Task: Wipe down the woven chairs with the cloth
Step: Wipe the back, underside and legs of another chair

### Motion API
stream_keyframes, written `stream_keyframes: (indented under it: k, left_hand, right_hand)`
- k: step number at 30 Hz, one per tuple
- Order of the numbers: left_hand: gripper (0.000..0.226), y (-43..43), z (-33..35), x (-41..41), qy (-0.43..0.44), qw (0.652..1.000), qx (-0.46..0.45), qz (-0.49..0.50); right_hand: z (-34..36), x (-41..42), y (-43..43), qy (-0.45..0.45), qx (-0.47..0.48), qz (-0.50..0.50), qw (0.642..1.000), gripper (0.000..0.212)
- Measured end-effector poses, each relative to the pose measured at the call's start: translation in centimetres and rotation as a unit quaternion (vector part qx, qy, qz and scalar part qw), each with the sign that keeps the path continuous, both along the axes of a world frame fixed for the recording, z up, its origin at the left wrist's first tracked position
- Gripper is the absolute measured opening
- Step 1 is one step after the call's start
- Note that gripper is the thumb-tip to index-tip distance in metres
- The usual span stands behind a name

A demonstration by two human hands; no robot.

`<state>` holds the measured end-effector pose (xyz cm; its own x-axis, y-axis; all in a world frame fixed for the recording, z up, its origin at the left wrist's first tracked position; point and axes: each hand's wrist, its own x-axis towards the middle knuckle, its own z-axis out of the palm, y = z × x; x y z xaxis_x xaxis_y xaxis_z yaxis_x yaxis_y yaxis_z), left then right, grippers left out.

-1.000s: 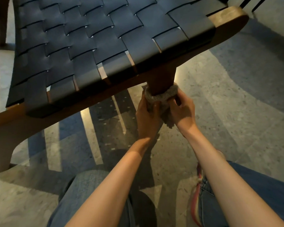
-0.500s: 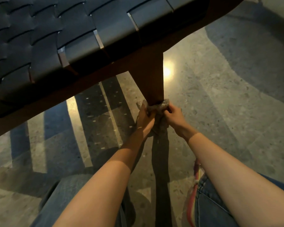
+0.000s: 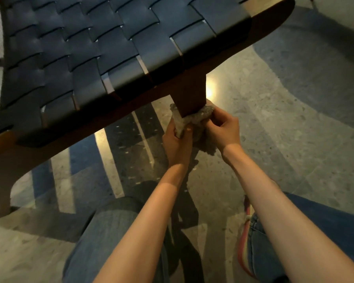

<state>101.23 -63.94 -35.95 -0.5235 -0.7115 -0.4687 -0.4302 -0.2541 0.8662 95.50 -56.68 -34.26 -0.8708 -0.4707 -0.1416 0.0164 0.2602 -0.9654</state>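
The left hand has its fingers curled round one end of the cloth, which loops behind the leg just under the seat rail. The right hand pinches the other end, and a loose tail hangs below. An uneven pull would likely tug one end free. A slack loop could slide down the slick wood and skip patches, and the tail may drag on the floor and pick up grit.

The seat, upper left, is made of broad, flat, dark straps woven over-under. They are smooth and faintly glossy, with pale slits at the crossings. Its frame is rounded brown wood. The cloth is grey, nubbly and limp, the leg is a smooth squared post, and the floor is polished speckled stone.
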Motion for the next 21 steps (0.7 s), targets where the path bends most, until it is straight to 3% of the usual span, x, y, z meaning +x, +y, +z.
stream_keyframes:
  k: [2, 5, 7, 10, 15, 21]
  left_hand:
    - [0.028, 0.2, 1.5, 2.1, 0.096, 0.989, -0.048, 0.098]
    - [0.011, 0.8, 3.4, 3.4, 0.156, 0.976, -0.018, 0.152]
    - [0.019, 1.5, 5.1, 4.0, 0.187, 0.963, 0.017, 0.194]
    - [0.024, 1.6, 7.0, 4.6, 0.238, 0.947, -0.003, 0.216]
    - [0.017, 1.2, 8.6, 6.8, 0.219, 0.955, -0.006, 0.201]
    - [0.018, -0.7, 8.5, 14.2, 0.147, 0.969, -0.055, 0.193]
  right_hand:
    - [1.8, 0.7, -0.3, 0.01, -0.029, -0.015, 0.999, 0.039]
    - [4.1, 1.9, -0.6, 0.03, -0.07, -0.063, 0.995, 0.034]
    - [5.3, 2.4, -0.9, 0.041, -0.066, -0.089, 0.993, 0.032]
    - [7.0, 3.2, -1.3, 0.034, -0.079, -0.121, 0.989, 0.026]
    - [8.4, 5.4, -1.6, 0.07, -0.05, -0.145, 0.986, 0.023]
    - [8.5, 10.4, -2.4, 0.133, 0.011, -0.011, 0.991, 0.028]
